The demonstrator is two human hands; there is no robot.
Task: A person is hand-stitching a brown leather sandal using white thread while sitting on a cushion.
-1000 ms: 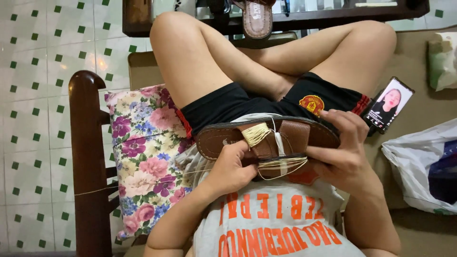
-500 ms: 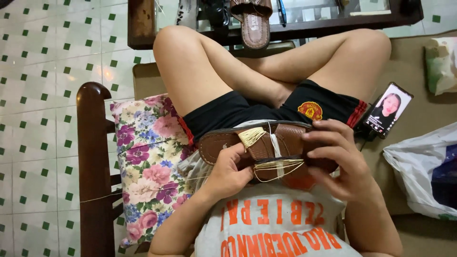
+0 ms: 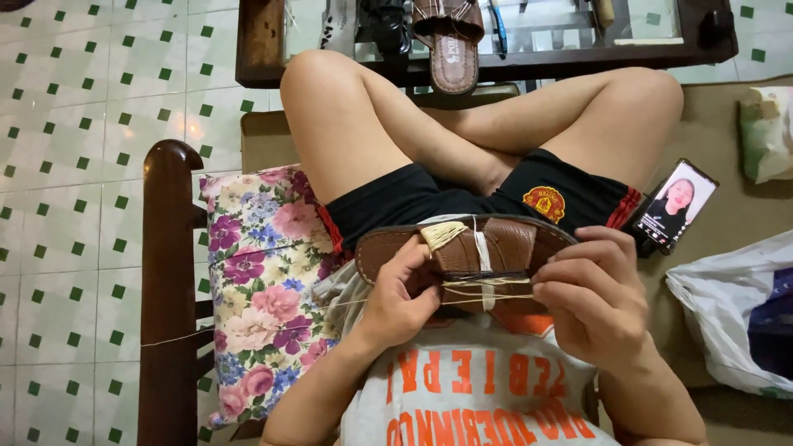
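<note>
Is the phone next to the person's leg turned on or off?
On. The phone lies face up beside the knee, and its screen is lit and shows a person.

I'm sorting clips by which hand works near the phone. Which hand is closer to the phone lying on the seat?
The right hand. It grips the sandal just beside the phone; the left hand holds the sandal's far end.

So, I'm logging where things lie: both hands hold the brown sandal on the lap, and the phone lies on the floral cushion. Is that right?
Not quite. The head view shows the left hand and right hand holding the brown sandal, but the phone lies on the tan seat by the right thigh; the floral cushion is on the other side.
</note>
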